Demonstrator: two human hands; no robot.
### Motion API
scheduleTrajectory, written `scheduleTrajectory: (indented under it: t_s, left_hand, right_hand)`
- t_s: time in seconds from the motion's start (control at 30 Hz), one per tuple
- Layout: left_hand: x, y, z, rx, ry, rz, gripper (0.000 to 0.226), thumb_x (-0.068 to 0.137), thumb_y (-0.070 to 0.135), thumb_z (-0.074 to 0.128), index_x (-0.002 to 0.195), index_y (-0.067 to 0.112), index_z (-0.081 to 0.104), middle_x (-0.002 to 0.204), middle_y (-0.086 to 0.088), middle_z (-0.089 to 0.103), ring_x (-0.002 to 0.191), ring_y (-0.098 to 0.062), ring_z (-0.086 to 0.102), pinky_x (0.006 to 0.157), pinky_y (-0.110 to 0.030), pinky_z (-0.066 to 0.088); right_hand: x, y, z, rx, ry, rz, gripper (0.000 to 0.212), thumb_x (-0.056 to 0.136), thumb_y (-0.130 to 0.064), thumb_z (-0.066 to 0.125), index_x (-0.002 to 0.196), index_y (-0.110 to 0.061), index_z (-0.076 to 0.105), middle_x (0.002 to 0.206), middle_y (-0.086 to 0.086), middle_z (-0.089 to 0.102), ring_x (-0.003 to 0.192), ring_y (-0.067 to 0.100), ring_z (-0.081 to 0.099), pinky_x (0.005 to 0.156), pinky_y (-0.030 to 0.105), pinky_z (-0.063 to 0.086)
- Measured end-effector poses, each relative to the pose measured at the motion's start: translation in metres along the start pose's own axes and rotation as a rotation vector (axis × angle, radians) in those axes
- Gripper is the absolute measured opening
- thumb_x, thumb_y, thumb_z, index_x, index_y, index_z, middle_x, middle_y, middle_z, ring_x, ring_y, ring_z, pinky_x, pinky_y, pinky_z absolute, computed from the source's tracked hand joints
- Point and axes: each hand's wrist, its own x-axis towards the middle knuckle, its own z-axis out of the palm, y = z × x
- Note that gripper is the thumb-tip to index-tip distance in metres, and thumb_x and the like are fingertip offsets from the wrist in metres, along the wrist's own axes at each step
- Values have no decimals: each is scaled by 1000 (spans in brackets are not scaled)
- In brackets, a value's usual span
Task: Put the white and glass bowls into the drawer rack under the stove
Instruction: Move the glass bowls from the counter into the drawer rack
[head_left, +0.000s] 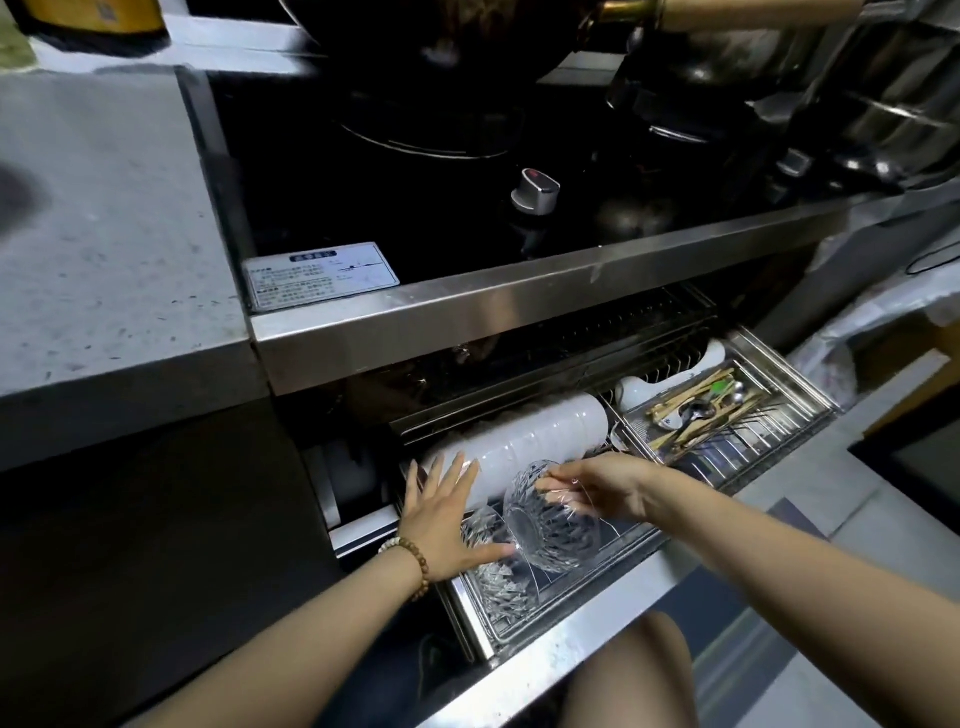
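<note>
The drawer rack (597, 587) under the stove is pulled out. A row of white bowls (540, 441) stands on edge along its back left. My right hand (602, 491) grips the rim of a cut-glass bowl (556, 525), held on edge over the front slots. My left hand (447, 519) is spread flat, fingers resting against the white bowls, thumb touching the glass bowl's lower rim. More glass bowls (498, 577) sit on edge in the rack just below and left of the held one.
A cutlery tray (727, 415) with spoons and chopsticks fills the drawer's right side, with a white ladle (670, 376) behind it. Above are the black stove top (415, 208), its knob (535, 192), a wok and steel pots. A grey counter (104, 234) lies left.
</note>
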Motion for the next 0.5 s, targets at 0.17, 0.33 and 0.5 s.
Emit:
scheduleTrajectory:
  t_s: [0.17, 0.33, 0.5]
  left_hand:
    - [3, -1, 10, 40, 68, -3, 129, 47, 97, 28, 148, 25, -8, 156, 5, -17, 142, -15, -22, 104, -40, -32]
    - [4, -3, 16, 65, 84, -10, 133, 45, 99, 24, 148, 22, -11, 156, 5, -17, 141, -13, -22, 106, -41, -31]
    - [4, -4, 16, 78, 89, -10, 132, 48, 98, 27, 148, 21, -10, 156, 6, -17, 143, -15, -20, 107, -42, -29]
  right_hand:
    - [18, 2, 6, -61, -58, 68, 17, 96, -13, 48, 89, -6, 62, 66, -3, 71, 46, 4, 63, 39, 18, 50]
    - [32, 11, 16, -109, -96, 115, 20, 99, -16, 41, 94, -7, 59, 51, -7, 68, 39, 0, 60, 39, 15, 50]
    - [44, 18, 19, -192, -98, 133, 23, 98, -17, 43, 87, -10, 62, 63, -5, 71, 54, 2, 65, 50, 15, 52]
